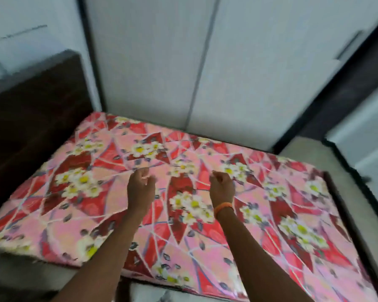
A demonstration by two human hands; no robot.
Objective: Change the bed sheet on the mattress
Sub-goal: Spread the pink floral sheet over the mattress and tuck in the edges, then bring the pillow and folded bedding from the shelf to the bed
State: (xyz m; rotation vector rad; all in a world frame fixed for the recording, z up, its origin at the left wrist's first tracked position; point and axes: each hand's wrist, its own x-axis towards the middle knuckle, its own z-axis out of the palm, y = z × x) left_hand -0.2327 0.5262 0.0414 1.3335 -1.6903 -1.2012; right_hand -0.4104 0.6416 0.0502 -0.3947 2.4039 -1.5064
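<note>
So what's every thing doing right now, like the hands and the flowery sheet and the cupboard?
Red and pink flowery bed sheet: spread flat over the mattress.
Left hand: fingers curled, grip apparently pinching the sheet; blurred.
Right hand: fingers curled, likewise.
Tall white cupboard doors: closed.
Dark wooden headboard: upright.
</note>
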